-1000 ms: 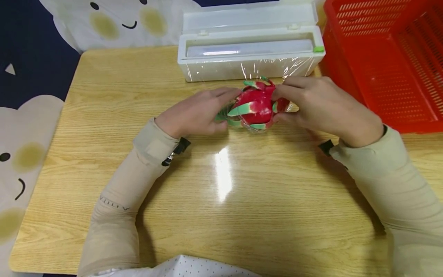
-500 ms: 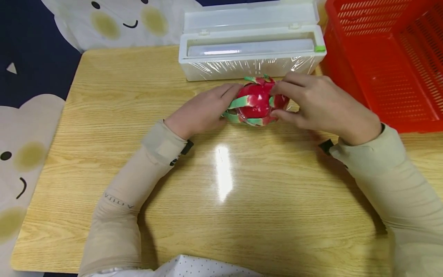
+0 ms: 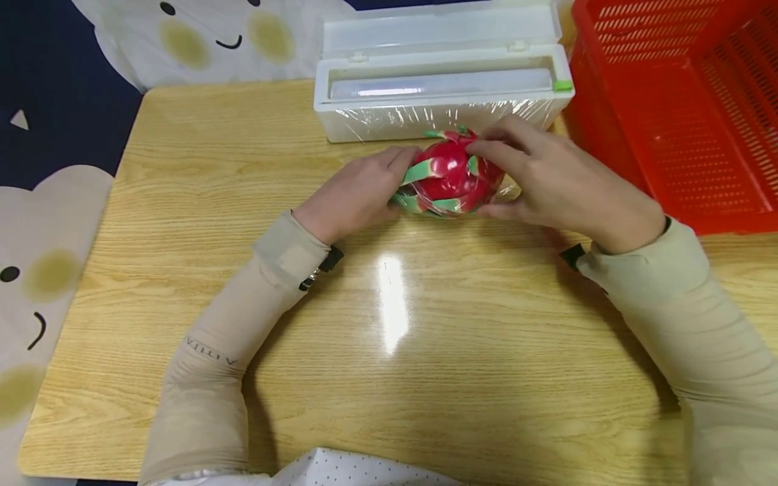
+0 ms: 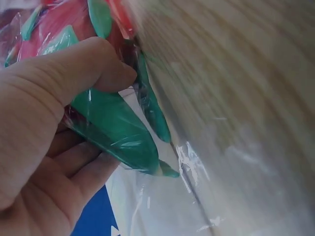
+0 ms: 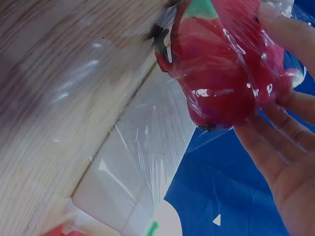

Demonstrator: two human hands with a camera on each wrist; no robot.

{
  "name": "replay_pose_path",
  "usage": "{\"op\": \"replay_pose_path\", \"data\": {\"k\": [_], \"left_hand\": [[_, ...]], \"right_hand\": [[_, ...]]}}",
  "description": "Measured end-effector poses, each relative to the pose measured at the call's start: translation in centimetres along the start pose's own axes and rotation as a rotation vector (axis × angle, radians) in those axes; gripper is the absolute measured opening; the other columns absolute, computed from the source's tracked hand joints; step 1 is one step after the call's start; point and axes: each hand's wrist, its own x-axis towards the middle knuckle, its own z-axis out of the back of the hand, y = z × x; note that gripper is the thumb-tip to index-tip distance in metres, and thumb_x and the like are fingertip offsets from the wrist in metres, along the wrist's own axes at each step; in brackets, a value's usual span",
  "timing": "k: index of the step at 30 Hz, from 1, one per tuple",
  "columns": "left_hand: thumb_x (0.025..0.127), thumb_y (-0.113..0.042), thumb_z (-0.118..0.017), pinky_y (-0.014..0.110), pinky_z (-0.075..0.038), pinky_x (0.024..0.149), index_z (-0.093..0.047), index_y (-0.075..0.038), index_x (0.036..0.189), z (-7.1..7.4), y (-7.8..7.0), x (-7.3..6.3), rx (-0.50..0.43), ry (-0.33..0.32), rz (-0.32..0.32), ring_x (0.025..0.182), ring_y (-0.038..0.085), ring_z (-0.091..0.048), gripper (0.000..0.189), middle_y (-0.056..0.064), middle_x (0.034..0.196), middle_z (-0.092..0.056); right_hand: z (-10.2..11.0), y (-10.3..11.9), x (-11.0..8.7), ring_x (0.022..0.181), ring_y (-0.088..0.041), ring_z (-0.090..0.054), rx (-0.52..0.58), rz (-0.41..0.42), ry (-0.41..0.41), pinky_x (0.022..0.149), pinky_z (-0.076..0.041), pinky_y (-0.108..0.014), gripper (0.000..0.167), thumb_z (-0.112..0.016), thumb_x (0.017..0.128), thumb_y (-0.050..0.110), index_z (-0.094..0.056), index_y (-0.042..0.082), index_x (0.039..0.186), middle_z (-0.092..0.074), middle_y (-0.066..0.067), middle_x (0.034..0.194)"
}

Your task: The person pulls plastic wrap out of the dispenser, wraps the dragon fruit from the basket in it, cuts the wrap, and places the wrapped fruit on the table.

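Observation:
A red dragon fruit [image 3: 446, 177] with green-tipped scales lies near the back of the table, covered in clear cling film [image 5: 133, 132]. My left hand [image 3: 355, 192] grips its left end; in the left wrist view the thumb [image 4: 93, 66] lies over the green scales and the fingers curl beneath. At the other end, my right hand [image 3: 556, 179] holds the fruit between thumb and fingers, as the right wrist view also shows. From the fruit the film stretches back to a white dispenser box [image 3: 389, 123], whose lid stands up. Inside the box lies the film roll [image 3: 437, 84].
A red plastic basket [image 3: 687, 135] stands at the right, close to the box and beyond my right hand. A green slider [image 3: 562, 85] sits at the box's right end. Wood-grain tabletop [image 3: 395, 391] spreads in front of my hands, with its left edge in view.
The dragon fruit has turned over backward and shifted slightly toward the dispenser box. My left hand has moved right, closer round the fruit's end. My right fingers have slid a little over its top.

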Motion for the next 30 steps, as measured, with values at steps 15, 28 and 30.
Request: {"op": "replay_pose_path", "data": {"k": [15,28,30], "left_hand": [[0.081,-0.007,-0.073,0.041,-0.055,0.105,-0.044,-0.005,0.153,0.12,0.77,-0.03,-0.086,0.024,0.064,0.116,0.025,-0.065,0.078,0.013,0.143,-0.062],[0.079,-0.005,-0.073,0.037,-0.058,0.084,-0.034,-0.002,0.158,0.25,0.71,-0.18,-0.118,0.023,0.049,0.090,0.023,-0.063,0.087,0.014,0.119,-0.071],[0.080,-0.004,-0.073,0.037,-0.059,0.077,-0.023,-0.004,0.161,0.22,0.80,-0.22,-0.126,0.008,0.037,0.082,0.024,-0.062,0.095,0.016,0.115,-0.071]], "right_hand": [[-0.80,-0.16,0.14,0.126,-0.042,-0.055,-0.042,-0.079,0.083,0.100,-0.056,-0.060,0.106,-0.098,0.068,0.016,-0.039,0.003,0.156,-0.049,-0.025,0.146],[-0.24,-0.07,0.30,0.122,-0.038,-0.064,0.016,-0.170,0.106,0.102,-0.056,-0.058,0.110,-0.099,0.067,0.017,-0.037,0.009,0.157,-0.063,-0.021,0.139],[-0.39,-0.33,0.29,0.129,-0.038,-0.058,0.030,-0.162,0.109,0.106,-0.053,-0.059,0.112,-0.099,0.066,0.017,-0.035,0.011,0.158,-0.059,-0.020,0.144]]}}
